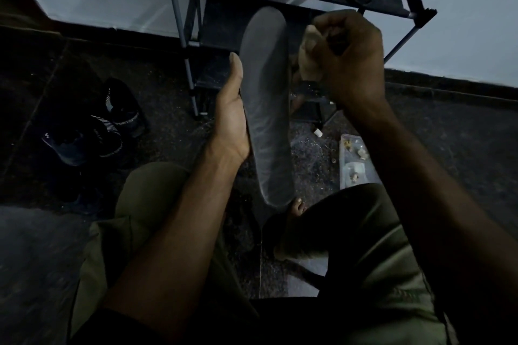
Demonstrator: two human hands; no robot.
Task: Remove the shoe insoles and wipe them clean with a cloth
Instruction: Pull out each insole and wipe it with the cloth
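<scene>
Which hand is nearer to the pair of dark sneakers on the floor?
Left. The left hand holds the insole just right of the sneakers; the right hand, gripping the cloth, is beyond the insole.

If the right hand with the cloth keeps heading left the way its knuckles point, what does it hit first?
Most likely the insole: the right hand grips the cloth just beside the insole's right edge, which the left hand holds upright. Depth is unclear, so the cloth may already touch it.
</scene>
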